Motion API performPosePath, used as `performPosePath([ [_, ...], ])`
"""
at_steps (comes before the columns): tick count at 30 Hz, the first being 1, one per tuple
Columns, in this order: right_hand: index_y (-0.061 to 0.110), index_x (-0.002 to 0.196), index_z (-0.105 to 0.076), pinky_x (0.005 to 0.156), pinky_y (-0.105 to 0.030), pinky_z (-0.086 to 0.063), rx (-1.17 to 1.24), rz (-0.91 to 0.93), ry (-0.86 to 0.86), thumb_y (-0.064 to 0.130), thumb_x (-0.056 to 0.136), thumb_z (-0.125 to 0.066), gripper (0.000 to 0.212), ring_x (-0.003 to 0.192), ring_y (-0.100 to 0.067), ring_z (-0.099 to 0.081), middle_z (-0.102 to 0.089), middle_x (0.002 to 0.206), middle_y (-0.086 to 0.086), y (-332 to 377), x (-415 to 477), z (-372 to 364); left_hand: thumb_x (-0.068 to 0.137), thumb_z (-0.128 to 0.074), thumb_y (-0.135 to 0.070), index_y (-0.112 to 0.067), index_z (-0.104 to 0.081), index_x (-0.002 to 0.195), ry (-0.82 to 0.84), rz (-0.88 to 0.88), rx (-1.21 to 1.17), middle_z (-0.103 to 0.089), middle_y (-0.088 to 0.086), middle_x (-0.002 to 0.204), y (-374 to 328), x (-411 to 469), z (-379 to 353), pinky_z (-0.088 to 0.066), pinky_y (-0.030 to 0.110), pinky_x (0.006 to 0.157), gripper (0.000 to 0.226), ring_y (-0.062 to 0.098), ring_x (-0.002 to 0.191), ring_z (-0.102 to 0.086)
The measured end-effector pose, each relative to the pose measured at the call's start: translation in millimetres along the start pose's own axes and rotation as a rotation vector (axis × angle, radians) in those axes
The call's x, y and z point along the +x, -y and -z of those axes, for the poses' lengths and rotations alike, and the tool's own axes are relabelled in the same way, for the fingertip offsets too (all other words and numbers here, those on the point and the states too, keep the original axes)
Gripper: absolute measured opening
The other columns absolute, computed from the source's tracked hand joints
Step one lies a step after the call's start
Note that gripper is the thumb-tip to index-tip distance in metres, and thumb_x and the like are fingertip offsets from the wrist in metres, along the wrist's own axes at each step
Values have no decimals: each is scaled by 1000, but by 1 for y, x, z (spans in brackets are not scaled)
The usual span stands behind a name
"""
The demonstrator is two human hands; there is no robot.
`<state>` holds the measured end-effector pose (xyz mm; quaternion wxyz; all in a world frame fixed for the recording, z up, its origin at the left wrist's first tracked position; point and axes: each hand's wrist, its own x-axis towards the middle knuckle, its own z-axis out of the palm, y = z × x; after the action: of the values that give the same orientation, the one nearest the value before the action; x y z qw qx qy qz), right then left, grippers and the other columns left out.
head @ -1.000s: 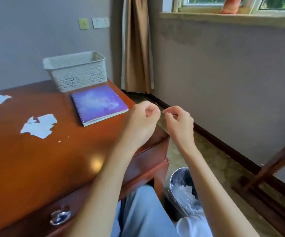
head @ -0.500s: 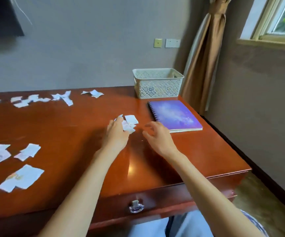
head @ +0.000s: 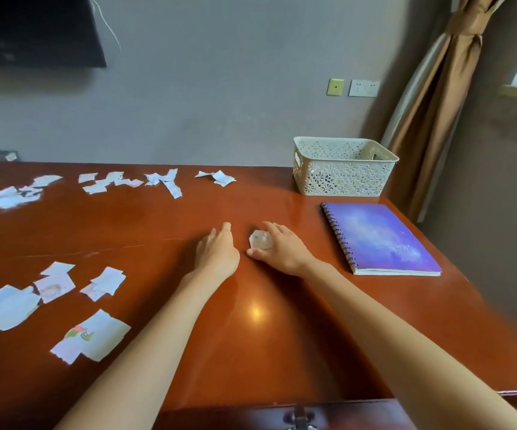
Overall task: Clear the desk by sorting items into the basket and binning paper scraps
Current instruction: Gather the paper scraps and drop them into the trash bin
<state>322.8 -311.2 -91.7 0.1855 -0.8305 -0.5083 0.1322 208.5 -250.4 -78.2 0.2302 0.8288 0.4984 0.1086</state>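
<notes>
**A:** Where is the paper the person is handling?

**B:** In the right hand [head: 282,251]. Its thumb and curled fingers pinch a small wad of paper [head: 260,239] about mid-desk. That is left of the notebook [head: 381,238] and well in front of the basket [head: 341,178].

**A:** What does the wad look like?

**B:** It is pale, whitish-grey, and crumpled into a rough lump with creased facets. It is blurred, so it cannot be told whether it is one piece or several pressed together.

**A:** And the other hand?

**B:** The left hand [head: 218,251] lies palm-down on the desk [head: 157,225] just beside the right, fingers stretched forward, holding nothing. A narrow strip of red-brown wood shows between it and the wad.

**A:** The loose paper?

**B:** The far scraps [head: 170,181] run in a ragged row along the back of the desk, from its middle out to the left. They are small torn white pieces with jagged edges, some overlapping. The near scraps [head: 92,335] lie at the front left. These are larger, white to faintly blue, and several overlap. One bears a red and green drawing and another has faint coloured lines.

**A:** And the basket and notebook?

**B:** The basket stands at the back right of the desk. It is cream-coloured, with lace-like cut-out walls and a handle slot in each end. The notebook lies flat and closed just in front of it, spiral-bound along its left edge. Its cover is purple-blue, like a night sky.
</notes>
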Motion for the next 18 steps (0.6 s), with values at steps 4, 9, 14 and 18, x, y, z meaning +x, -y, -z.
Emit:
performPosePath([
  [4, 18, 146, -30, 119, -32, -12, -20, 110, 52, 43, 95, -44, 58, 146, -24, -15, -20, 157, -9, 23, -4, -14, 98, -34, -5, -19, -26, 147, -72, 54, 67, -31, 8, 152, 19, -2, 13, -24, 44, 118, 51, 26, 141, -28],
  [9, 16, 144, -34, 116, -26, -12, 19, 200, 80, 34, 98, -42, 50, 145, -22, -20, -29, 153, -9, 56, -12, -28, 100, -35, -21, -19, -19, 148, -104, 127, 91, -27, 9, 154, 55, -33, 37, -20, 45, 119, 51, 29, 143, -25],
  [14, 19, 142, -37, 119, -32, -15, 57, 279, 127, 34, 97, -43, 48, 147, -20, -12, -29, 154, -8, 92, -18, -57, 99, -29, -41, -18, -17, 149, -252, 263, 227, -21, 13, 156, 122, -71, 57, -10, 52, 118, 56, 31, 146, -11],
  [18, 20, 141, -39, 120, -33, -17, 59, 320, 123, 36, 97, -41, 47, 147, -21, -14, -32, 153, -7, 116, -22, -76, 97, -20, -53, -26, -11, 150, -233, 458, 211, 3, 18, 158, 165, -79, 70, 3, 57, 115, 61, 40, 144, 13],
])
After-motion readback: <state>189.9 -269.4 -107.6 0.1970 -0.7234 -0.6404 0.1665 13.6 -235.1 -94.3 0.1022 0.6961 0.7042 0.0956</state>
